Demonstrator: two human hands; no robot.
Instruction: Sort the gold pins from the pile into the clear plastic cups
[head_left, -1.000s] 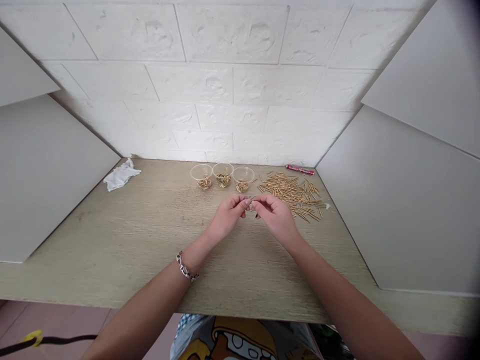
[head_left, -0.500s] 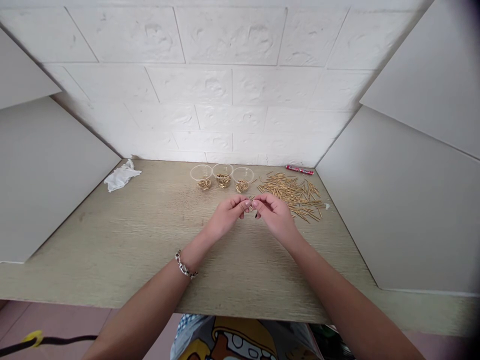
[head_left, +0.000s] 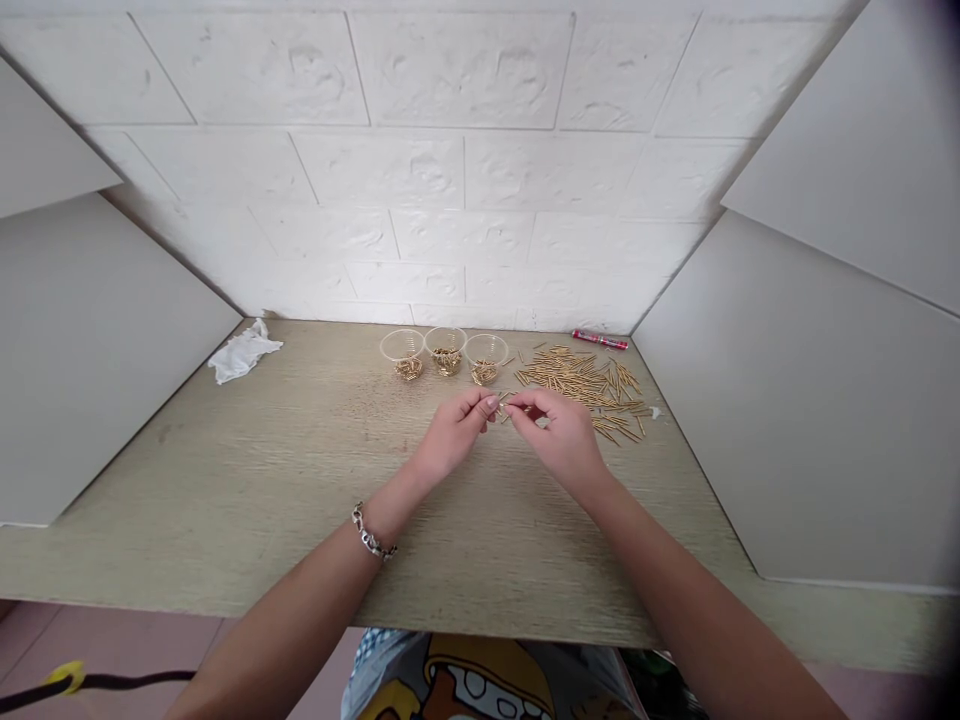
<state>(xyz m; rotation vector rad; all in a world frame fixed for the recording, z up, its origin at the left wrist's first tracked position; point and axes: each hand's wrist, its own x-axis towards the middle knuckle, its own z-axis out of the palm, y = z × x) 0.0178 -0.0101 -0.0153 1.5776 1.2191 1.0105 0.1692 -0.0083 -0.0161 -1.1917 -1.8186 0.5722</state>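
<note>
My left hand [head_left: 455, 428] and my right hand [head_left: 561, 432] face each other over the middle of the tabletop, thumb and fingertips pinched. A small gold-coloured metal pin [head_left: 503, 406] shows between the two pinches; most of it is covered by the fingers, and whether it is one piece or two I cannot tell. Just behind my hands stand three clear plastic cups, the left cup [head_left: 403, 346], the middle cup [head_left: 445, 342] and the right cup [head_left: 487, 350], each with small gold pieces inside. Beside my right hand spreads a loose pile of gold metal pins [head_left: 566, 372].
A red tube-shaped packet [head_left: 599, 340] lies against the back wall, behind the pile. Crumpled white tissue [head_left: 244, 352] rests at the far left. White panels [head_left: 840, 400] stand on both sides of the wooden table [head_left: 262, 500]. Brownish specks dot the wood left of the cups.
My right hand has drawn slightly to the right, so the gap between the fingertips has widened. My left hand has stayed almost in place.
</note>
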